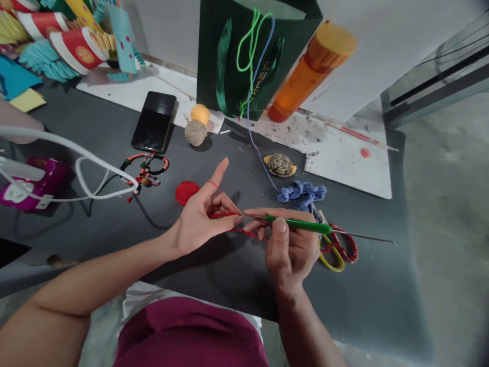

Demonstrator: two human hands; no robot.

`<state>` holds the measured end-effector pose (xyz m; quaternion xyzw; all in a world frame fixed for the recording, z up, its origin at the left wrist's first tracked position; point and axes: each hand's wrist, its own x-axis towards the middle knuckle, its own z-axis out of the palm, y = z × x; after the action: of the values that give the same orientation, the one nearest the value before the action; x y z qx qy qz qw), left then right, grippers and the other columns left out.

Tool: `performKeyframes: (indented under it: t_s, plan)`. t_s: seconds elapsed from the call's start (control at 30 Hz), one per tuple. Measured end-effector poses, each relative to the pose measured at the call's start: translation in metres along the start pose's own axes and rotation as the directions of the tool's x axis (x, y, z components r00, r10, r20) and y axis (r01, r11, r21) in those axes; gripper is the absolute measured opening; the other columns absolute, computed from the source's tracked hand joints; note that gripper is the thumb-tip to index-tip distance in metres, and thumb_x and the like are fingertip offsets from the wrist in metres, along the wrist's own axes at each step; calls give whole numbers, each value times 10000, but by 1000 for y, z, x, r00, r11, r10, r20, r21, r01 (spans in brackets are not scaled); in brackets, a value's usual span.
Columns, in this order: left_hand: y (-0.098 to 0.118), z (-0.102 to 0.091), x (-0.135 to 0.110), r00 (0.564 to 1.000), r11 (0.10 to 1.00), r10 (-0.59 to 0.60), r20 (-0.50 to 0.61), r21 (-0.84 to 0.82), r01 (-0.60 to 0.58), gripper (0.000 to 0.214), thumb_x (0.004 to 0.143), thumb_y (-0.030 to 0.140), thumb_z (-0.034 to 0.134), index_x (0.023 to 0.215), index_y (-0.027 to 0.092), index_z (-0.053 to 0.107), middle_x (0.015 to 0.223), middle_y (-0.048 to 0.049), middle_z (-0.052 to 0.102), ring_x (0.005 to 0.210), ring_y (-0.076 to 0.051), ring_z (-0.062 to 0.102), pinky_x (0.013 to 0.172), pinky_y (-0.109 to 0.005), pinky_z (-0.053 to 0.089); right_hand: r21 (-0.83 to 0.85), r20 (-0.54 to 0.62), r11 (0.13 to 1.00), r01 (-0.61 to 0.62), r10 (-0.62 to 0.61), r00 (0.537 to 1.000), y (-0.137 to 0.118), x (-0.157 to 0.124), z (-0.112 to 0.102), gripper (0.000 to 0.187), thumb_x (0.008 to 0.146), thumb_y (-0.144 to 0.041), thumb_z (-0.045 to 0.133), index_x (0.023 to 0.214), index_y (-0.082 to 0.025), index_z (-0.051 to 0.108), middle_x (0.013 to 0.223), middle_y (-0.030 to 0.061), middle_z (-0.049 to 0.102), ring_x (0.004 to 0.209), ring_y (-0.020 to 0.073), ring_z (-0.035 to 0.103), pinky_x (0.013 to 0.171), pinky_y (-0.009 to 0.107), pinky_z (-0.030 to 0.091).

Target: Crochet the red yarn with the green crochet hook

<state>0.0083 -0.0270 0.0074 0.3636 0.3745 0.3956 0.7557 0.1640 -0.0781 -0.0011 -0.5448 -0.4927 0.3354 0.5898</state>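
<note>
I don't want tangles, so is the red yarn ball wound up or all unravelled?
Wound up: the red yarn ball looks round and compact beside the left hand, with no loose heap around it.

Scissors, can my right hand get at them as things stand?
Probably not freely: the scissors lie close beside the right hand, but it holds the hook, which crosses them in view.

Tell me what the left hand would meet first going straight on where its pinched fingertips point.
Probably the hook: its tip lies at the fingertips of the left hand, with the right hand just beyond, though depth is unclear.
</note>
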Motion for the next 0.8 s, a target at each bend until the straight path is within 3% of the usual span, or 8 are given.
performKeyframes:
  t_s: [0.1, 0.23, 0.4, 0.5, 0.63, 0.73, 0.8]
  plan:
    - [0, 0, 1, 1000, 1000, -12, 19, -26, 13, 1139, 766, 88, 805, 1672, 371, 175, 710, 82, 669, 696, -99, 631, 715, -232, 476, 165, 26, 976, -142, 139, 990, 3, 3, 1, 142, 1012, -388, 611, 936, -275, 648, 854, 12, 824, 555, 154, 707, 476, 291, 475]
    - [1, -1, 1, 999, 998, -23, 41, -53, 25, 1138, 754, 108, 829, 1664, 392, 207, 725, 76, 702, 724, -119, 668, 746, -253, 510, 393, 89, 847, -357, 352, 932, 10, 10, 6, 234, 939, -472, 685, 896, -248, 632, 769, 2, 800, 471, 117, 631, 407, 229, 409]
    - [2, -1, 0, 999, 998, -15, 44, -56, 17, 1120, 766, 118, 825, 1665, 381, 211, 729, 77, 711, 723, -110, 664, 757, -244, 522, 485, 124, 762, -430, 426, 896, 13, 11, 8, 239, 898, -457, 733, 918, -232, 651, 755, -17, 799, 448, 77, 603, 394, 180, 391]
    - [3, 0, -1, 1000, 1000, 3, 9, -7, -3, 1081, 774, 130, 826, 1659, 365, 252, 730, 62, 714, 721, -112, 659, 737, -236, 512, 421, 37, 841, -340, 359, 933, 8, 8, 9, 211, 945, -434, 693, 923, -229, 648, 801, 5, 818, 489, 90, 661, 413, 185, 425]
    - [1, 0, 0, 999, 1000, 23, -36, -18, -24, 1087, 760, 118, 833, 1656, 352, 265, 713, 73, 701, 700, -96, 642, 725, -221, 500, 197, -81, 977, -82, 100, 992, 5, -2, 9, 116, 1004, -339, 628, 950, -239, 649, 878, 22, 834, 527, 118, 713, 442, 226, 480]
    - [-1, -1, 2, 998, 998, 17, -53, -66, -21, 1122, 744, 140, 859, 1662, 339, 246, 719, 75, 713, 706, -100, 652, 728, -225, 499, 10, -81, 994, 108, -107, 991, 8, -9, 7, 78, 995, -264, 631, 1008, -237, 703, 956, 47, 844, 576, 154, 751, 452, 270, 526]
    - [-2, -2, 3, 998, 996, 0, -68, -89, -6, 1136, 736, 152, 876, 1662, 340, 246, 723, 73, 726, 708, -105, 661, 727, -229, 497, -50, -44, 985, 163, -165, 985, 10, -12, 7, 106, 979, -231, 642, 1038, -235, 730, 1005, 63, 848, 615, 173, 771, 474, 298, 558]
